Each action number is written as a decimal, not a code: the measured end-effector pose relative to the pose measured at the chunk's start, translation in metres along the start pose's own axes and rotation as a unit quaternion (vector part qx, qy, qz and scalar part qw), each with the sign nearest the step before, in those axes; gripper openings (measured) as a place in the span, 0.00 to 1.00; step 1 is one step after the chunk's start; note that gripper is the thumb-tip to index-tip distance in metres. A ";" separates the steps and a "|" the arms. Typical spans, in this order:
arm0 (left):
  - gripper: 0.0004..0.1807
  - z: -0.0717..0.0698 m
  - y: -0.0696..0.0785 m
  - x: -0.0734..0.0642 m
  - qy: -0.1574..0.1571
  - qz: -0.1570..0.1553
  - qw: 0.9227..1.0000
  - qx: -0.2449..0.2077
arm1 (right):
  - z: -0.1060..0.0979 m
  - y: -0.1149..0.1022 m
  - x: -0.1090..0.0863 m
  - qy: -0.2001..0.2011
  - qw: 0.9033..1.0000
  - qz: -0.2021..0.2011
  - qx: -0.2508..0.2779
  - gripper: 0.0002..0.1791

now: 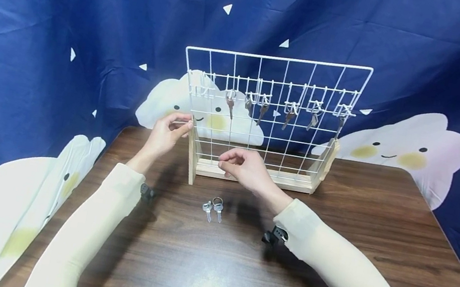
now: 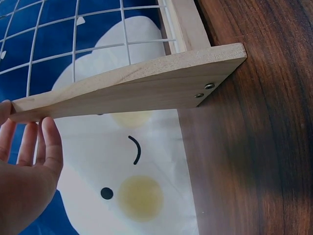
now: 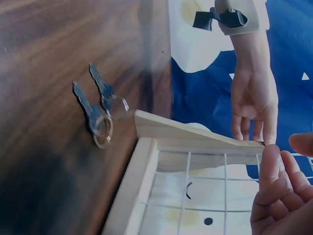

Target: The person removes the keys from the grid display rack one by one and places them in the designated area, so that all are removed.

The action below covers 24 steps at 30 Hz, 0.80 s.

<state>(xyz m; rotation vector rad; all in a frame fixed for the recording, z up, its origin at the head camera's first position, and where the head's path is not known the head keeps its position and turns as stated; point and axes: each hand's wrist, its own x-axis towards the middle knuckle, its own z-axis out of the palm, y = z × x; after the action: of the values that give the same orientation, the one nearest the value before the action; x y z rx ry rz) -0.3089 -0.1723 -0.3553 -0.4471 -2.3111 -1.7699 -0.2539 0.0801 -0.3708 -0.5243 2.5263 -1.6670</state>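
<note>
A white wire grid rack (image 1: pixel 288 61) stands on a wooden base, with several keys hanging from its hooks. My left hand (image 1: pixel 166 134) pinches the upper end of the rack's left wooden side panel (image 2: pixel 146 90), thumb on one side and fingers on the other. In front of the lower grid hovers my right hand (image 1: pixel 248 169), fingers loosely bent, holding nothing; the right wrist view shows its thumb and index finger apart. Two silver keys (image 1: pixel 218 207) with rings lie on the table just below it.
The brown wooden table (image 1: pixel 193 254) extends toward me and to the right. Behind the rack hangs a blue cloth (image 1: pixel 143 7) with smiling white clouds. Among the hung keys is a brownish key (image 1: pixel 230 103) toward the left. The rack's right wooden side panel (image 1: pixel 324 164) stands near the back edge.
</note>
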 end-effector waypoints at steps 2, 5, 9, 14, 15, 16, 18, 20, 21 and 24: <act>0.19 0.000 0.000 0.000 -0.001 0.001 1.000 -0.005 | -0.002 -0.002 0.002 0.013 1.000 -0.016 -0.023 0.08; 0.19 0.000 0.000 0.000 -0.002 0.000 1.000 -0.008 | -0.005 -0.005 0.006 0.028 0.998 -0.031 -0.040 0.08; 0.19 0.000 0.000 0.001 -0.003 -0.003 1.000 -0.009 | -0.008 -0.010 0.010 0.039 0.998 -0.031 -0.035 0.09; 0.19 0.000 -0.001 0.001 -0.003 -0.006 1.000 -0.009 | -0.011 -0.019 0.014 0.056 0.997 -0.042 -0.044 0.08; 0.19 0.000 -0.001 0.001 -0.003 -0.006 1.000 -0.008 | -0.012 -0.020 0.015 0.060 0.996 -0.045 -0.046 0.08; 0.19 0.000 -0.001 0.001 -0.002 -0.006 1.000 -0.008 | -0.012 -0.021 0.016 0.063 0.996 -0.048 -0.048 0.08; 0.19 0.000 -0.002 0.001 -0.002 -0.008 1.000 -0.009 | -0.012 -0.023 0.018 0.071 0.995 -0.052 -0.051 0.08; 0.19 0.000 -0.002 0.001 -0.002 -0.011 1.000 -0.010 | -0.012 -0.025 0.020 0.076 0.994 -0.053 -0.051 0.09; 0.19 0.000 -0.002 0.001 -0.002 -0.012 1.000 -0.009 | -0.012 -0.025 0.021 0.080 0.994 -0.055 -0.051 0.09; 0.19 0.000 -0.001 0.001 -0.002 -0.013 1.000 -0.011 | -0.014 -0.029 0.023 0.092 0.992 -0.066 -0.050 0.09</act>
<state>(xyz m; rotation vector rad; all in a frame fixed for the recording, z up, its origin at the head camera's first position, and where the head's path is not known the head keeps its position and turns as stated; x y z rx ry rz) -0.3103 -0.1726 -0.3563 -0.4258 -2.3121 -1.8110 -0.2716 0.0747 -0.3366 -0.5834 2.7750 -1.7118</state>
